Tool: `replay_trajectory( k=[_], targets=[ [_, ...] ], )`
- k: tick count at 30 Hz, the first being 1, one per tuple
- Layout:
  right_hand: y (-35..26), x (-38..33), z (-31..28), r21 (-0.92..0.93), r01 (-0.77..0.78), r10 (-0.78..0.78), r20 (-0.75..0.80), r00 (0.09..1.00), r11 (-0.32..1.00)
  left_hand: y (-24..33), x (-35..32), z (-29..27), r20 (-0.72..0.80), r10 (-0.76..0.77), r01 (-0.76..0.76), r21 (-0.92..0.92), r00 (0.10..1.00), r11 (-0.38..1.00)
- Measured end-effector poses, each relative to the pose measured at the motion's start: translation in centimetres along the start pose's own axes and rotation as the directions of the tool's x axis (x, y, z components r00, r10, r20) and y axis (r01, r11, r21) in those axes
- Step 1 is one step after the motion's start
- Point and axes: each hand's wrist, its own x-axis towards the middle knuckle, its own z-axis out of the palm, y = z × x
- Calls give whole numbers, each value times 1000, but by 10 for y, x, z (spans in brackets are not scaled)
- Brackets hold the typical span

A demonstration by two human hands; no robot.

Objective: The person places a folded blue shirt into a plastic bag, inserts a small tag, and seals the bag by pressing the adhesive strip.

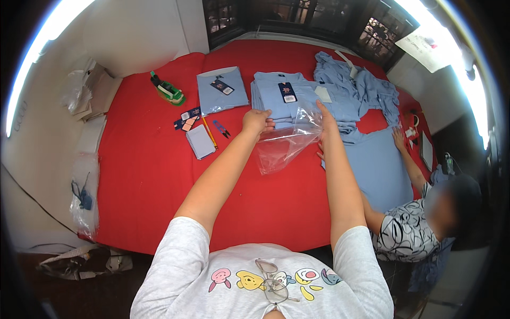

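My left hand (257, 123) is closed on the left edge of a clear plastic bag (284, 149), close to the front of a stack of folded light blue shirts (273, 90). On the bag's other side, my right hand (327, 121) grips it near its upper right, its fingers partly hidden by the film. The bag hangs crumpled between both hands and overlaps the front of the stack. A dark hang tag (287, 92) lies on the top shirt. Left of the stack is a folded blue shirt (220, 91) in clear plastic with its own tag.
A co-worker (406, 231) at the right touches a spread blue garment (377, 165). Crumpled blue garments (366, 87) lie at the back right. On the red table (159, 186) are a green tape dispenser (169, 91), notepad (201, 142), pencil (210, 133) and thread snips (221, 128).
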Motion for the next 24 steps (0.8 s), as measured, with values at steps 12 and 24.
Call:
replay_trajectory(
  k=[12,24],
  targets=[
    [38,-25,30,-31,-10,12,60,998,999,-32,-22,-45,76,-287,297,-268,955,916],
    [225,-281,-30,-283,-443,435,-94,896,851,-135,-169,-147,167,-264,307,-329,950,893]
  ],
)
